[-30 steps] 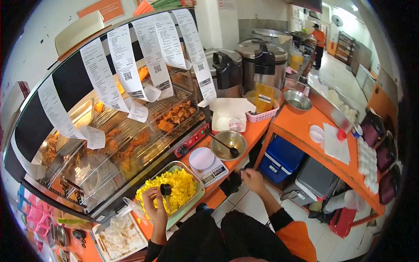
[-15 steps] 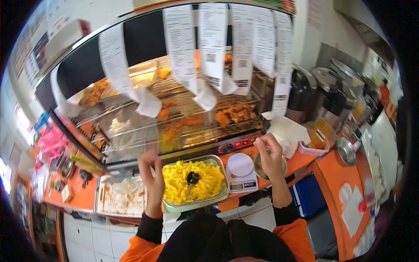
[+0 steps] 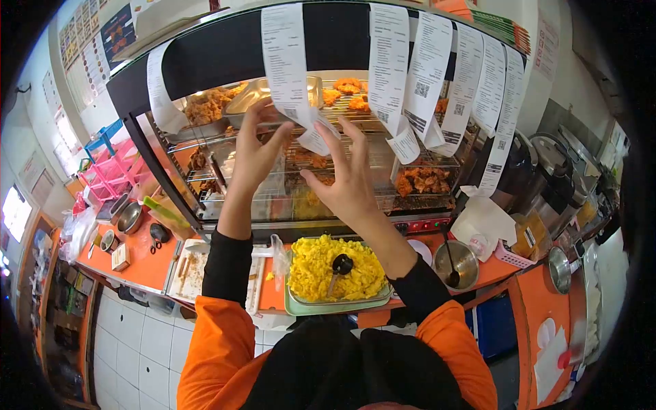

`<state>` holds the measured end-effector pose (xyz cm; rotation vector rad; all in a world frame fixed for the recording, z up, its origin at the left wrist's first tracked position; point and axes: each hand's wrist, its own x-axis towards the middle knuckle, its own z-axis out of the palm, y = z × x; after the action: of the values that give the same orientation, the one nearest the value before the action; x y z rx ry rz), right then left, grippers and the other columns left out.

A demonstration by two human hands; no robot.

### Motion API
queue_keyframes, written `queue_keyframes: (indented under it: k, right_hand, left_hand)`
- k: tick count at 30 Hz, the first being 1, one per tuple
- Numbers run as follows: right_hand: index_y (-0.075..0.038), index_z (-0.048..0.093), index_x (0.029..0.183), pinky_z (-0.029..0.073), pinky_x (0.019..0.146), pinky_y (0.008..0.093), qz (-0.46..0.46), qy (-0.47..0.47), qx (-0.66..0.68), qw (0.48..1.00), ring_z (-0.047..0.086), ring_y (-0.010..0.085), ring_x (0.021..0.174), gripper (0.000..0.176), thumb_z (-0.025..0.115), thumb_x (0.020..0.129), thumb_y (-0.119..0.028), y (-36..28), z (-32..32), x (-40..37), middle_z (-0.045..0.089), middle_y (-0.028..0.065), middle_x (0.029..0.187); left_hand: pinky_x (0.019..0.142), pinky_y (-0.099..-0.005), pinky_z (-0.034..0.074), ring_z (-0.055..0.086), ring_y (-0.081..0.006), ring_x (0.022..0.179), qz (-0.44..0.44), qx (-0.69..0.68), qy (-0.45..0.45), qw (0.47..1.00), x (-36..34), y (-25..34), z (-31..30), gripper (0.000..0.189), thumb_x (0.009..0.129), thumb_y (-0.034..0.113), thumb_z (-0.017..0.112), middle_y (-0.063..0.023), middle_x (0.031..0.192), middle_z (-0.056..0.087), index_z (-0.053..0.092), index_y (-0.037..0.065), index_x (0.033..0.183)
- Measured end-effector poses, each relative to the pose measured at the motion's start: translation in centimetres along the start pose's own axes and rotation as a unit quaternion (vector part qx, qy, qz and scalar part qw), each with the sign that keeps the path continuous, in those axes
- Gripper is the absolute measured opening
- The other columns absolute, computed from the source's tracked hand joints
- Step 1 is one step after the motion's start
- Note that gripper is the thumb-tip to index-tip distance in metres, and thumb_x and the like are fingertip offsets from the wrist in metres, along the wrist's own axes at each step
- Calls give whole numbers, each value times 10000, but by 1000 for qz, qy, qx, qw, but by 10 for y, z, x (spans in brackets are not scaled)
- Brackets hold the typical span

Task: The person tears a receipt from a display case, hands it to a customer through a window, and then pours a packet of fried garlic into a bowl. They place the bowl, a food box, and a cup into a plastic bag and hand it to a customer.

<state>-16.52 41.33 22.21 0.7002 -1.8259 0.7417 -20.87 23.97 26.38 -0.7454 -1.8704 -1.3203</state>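
Both of my hands are raised in front of the glass warming cabinet (image 3: 321,225). My left hand (image 3: 256,154) has its fingers apart and holds nothing, just left of a long hanging receipt (image 3: 283,61). To the right, my right hand (image 3: 345,171) is spread with nothing in it, its fingertips near that receipt's curled lower end. Whether they touch the paper is unclear. Fried pieces (image 3: 424,181) lie on the racks behind the glass. Below my hands, yellow rice (image 3: 314,263) fills a tray with a black ladle (image 3: 342,264) in it.
More receipts (image 3: 388,65) hang from the cabinet's top edge. A metal bowl (image 3: 465,263) with a utensil stands right of the rice. Scissors (image 3: 158,236) and a small box (image 3: 120,258) lie on the orange counter (image 3: 140,263) at left. A pink basket (image 3: 512,256) is at right.
Both hands have risen from beside the rice tray to the hanging receipts and moved closer together. My right hand's fingers have spread. The view has shifted left.
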Motion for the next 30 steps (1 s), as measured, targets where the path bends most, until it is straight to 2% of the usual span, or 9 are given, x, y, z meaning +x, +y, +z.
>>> queue_keyframes:
  k: [1,7,10,13,16,22,25,26,30]
  right_hand:
    - [-151,400,1353,379,969,463,1,5,7,1000,379,370,1203,769,777,683,-147,3,8,2,337,182,1292]
    - [-102,503,1255,373,974,432,21,35,-42,998,367,333,1224,630,785,702,-212,1,9,4,391,141,1268]
    - [-76,553,1194,382,964,425,35,24,-42,998,462,307,1151,557,781,712,-239,-3,3,6,497,123,1188]
    - [-58,570,1139,436,889,393,88,1,70,994,573,258,991,498,763,724,-254,-1,1,6,601,93,1021]
    - [-35,578,1119,460,856,359,148,-58,202,966,610,191,925,450,739,771,-271,-2,-3,3,642,77,981]
    - [20,570,1124,460,870,289,246,-144,372,883,575,131,996,357,684,846,-173,1,-8,-3,627,67,1047]
    - [10,571,1132,463,862,271,250,-136,349,893,574,130,1003,337,669,856,-156,3,-6,-8,626,71,1037]
    - [2,574,1133,465,861,274,222,-109,308,919,569,132,1017,331,668,855,-150,3,-2,-9,619,71,1050]
    - [-20,601,1089,437,911,322,133,-19,146,980,579,213,1047,280,664,842,-134,0,-3,-13,614,109,1105]
  left_hand:
    - [708,-249,483,598,-129,892,12,14,-6,1000,1,0,-2,292,859,92,646,-97,1051,638,539,0,1116]
    - [592,-226,489,617,-97,702,-13,-76,-58,995,16,7,-12,223,898,132,614,-78,812,672,547,-13,1054]
    - [530,-215,480,610,-79,625,-98,-120,-74,985,20,23,-14,234,915,178,599,-74,769,671,539,-13,1035]
    - [456,-209,462,599,-72,558,-137,-134,-86,978,24,29,-18,252,920,211,592,-63,735,670,528,-9,1026]
    - [425,-205,460,590,-76,517,-129,-122,-83,981,26,34,-17,261,923,222,587,-71,728,668,520,-3,1038]
    - [421,-205,464,591,-80,518,-123,-147,-90,977,30,23,-15,267,924,221,584,-81,743,669,516,-1,1056]
    - [453,-206,480,622,-92,573,-75,-173,-75,979,28,16,-9,272,921,225,586,-93,778,676,517,3,1063]
    - [515,-228,510,661,-131,670,-96,-86,-76,989,28,18,-12,289,903,198,612,-120,817,680,510,-10,1075]
    - [598,-278,533,660,-177,707,34,-36,66,997,17,12,-8,412,806,132,718,-136,880,668,484,-36,1101]
